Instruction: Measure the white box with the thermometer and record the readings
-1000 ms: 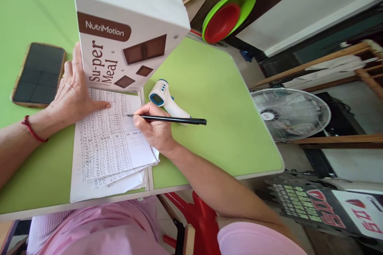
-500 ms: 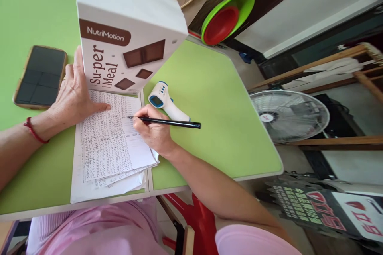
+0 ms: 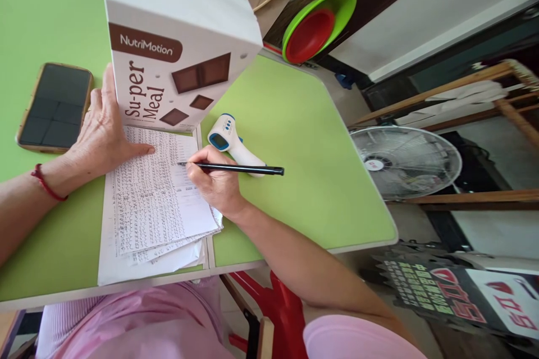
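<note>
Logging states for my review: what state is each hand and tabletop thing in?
Left hand: spread, thumb on papers
Right hand: gripping pen
Pen: held, tip at papers
Papers: stacked unevenly, top sheet written on
Box: standing upright
Phone: face up, screen dark
Thermometer: lying down

Glossy plastic is seen on the pen (image 3: 244,169), matt paper in the handwritten sheets (image 3: 147,207), smooth cardboard on the NutriMotion box (image 3: 181,17), smooth plastic on the infrared thermometer (image 3: 236,148) and glass on the smartphone (image 3: 55,105)

The right grip (image 3: 217,182) holds a black pen (image 3: 252,169), its tip seemingly touching written papers (image 3: 147,213) beneath the left grip's thumb (image 3: 141,150).
</note>
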A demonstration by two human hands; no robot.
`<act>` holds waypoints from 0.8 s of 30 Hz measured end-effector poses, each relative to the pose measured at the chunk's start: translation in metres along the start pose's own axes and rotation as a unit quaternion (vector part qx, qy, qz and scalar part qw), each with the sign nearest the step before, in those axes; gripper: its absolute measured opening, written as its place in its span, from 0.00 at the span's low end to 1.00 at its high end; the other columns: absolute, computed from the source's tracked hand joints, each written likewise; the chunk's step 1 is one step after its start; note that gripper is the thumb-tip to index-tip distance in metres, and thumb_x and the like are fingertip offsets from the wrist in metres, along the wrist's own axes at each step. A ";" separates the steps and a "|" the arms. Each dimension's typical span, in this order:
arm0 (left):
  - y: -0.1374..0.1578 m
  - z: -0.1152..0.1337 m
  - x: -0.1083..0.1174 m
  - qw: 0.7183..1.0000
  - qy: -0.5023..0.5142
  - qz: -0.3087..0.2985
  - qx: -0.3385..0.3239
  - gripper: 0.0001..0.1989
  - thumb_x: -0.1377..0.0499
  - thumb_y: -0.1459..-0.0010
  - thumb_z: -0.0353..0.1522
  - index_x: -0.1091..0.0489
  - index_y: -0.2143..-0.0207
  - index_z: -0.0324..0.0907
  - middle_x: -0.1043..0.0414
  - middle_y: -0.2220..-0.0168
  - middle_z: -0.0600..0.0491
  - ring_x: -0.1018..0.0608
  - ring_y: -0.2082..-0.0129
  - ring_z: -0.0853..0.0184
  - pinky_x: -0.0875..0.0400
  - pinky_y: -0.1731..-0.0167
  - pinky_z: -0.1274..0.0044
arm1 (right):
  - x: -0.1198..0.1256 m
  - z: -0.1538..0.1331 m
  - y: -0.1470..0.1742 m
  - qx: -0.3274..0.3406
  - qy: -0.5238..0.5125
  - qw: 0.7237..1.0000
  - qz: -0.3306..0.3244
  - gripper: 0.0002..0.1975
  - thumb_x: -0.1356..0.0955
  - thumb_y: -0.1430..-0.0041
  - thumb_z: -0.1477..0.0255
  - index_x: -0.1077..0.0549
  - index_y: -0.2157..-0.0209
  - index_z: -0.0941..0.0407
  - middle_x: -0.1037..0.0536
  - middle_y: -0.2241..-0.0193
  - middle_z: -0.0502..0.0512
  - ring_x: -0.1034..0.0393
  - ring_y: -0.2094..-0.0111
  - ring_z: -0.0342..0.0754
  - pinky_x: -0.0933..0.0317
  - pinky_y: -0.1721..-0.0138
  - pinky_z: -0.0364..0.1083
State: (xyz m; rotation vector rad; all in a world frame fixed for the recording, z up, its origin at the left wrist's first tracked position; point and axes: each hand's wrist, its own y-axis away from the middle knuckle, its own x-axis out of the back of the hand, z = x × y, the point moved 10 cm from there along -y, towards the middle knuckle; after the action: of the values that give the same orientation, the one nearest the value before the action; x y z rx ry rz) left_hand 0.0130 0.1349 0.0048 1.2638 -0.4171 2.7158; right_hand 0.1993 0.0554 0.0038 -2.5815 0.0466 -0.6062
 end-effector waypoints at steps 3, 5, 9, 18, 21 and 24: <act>0.000 0.001 0.000 1.000 0.009 0.001 -0.005 0.58 0.28 0.68 0.41 0.53 0.36 0.45 0.50 0.37 0.42 0.45 0.35 0.40 0.50 0.34 0.50 | 0.000 0.000 0.000 -0.001 0.001 1.000 -0.002 0.07 0.33 0.47 0.76 0.33 0.76 0.53 0.31 0.81 0.43 0.41 0.80 0.39 0.44 0.78 0.41; 0.001 0.001 0.001 1.000 0.017 0.003 -0.007 0.58 0.28 0.67 0.41 0.53 0.36 0.46 0.49 0.37 0.43 0.46 0.35 0.40 0.49 0.35 0.49 | -0.002 0.002 0.000 -0.013 0.006 1.000 -0.010 0.06 0.34 0.47 0.75 0.33 0.76 0.53 0.31 0.81 0.44 0.41 0.79 0.39 0.44 0.78 0.41; 0.000 0.000 -0.001 0.999 0.030 -0.002 -0.012 0.58 0.27 0.67 0.41 0.53 0.35 0.44 0.50 0.37 0.42 0.47 0.35 0.37 0.50 0.35 0.48 | -0.003 0.006 0.001 -0.035 0.018 0.999 -0.021 0.05 0.34 0.47 0.74 0.34 0.76 0.53 0.31 0.81 0.44 0.41 0.79 0.39 0.43 0.78 0.42; -0.003 -0.008 -0.004 0.998 0.064 0.007 -0.023 0.58 0.24 0.71 0.42 0.47 0.38 0.46 0.50 0.37 0.42 0.48 0.35 0.33 0.51 0.37 0.44 | -0.003 0.003 0.000 -0.033 0.021 0.999 -0.013 0.06 0.34 0.46 0.73 0.33 0.76 0.53 0.31 0.81 0.44 0.41 0.80 0.38 0.44 0.78 0.41; -0.003 -0.008 -0.003 0.999 0.049 0.011 -0.006 0.58 0.24 0.72 0.39 0.47 0.38 0.44 0.48 0.38 0.41 0.48 0.35 0.34 0.53 0.35 0.46 | 0.002 0.005 0.001 -0.040 0.026 0.999 0.003 0.06 0.34 0.46 0.71 0.33 0.76 0.53 0.30 0.81 0.44 0.41 0.80 0.39 0.44 0.77 0.41; -0.003 -0.006 -0.003 0.999 0.044 0.006 0.001 0.58 0.23 0.72 0.37 0.47 0.38 0.42 0.48 0.38 0.41 0.49 0.34 0.35 0.55 0.33 0.49 | 0.005 0.008 0.001 -0.054 0.031 0.998 0.013 0.06 0.34 0.46 0.70 0.33 0.76 0.53 0.30 0.81 0.44 0.41 0.79 0.39 0.43 0.77 0.42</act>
State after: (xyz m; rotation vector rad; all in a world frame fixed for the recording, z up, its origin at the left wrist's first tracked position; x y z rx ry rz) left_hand 0.0108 0.1394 -0.0008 1.1411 -0.4135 2.7705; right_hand 0.2076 0.0573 -0.0007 -2.6614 0.1372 -0.6913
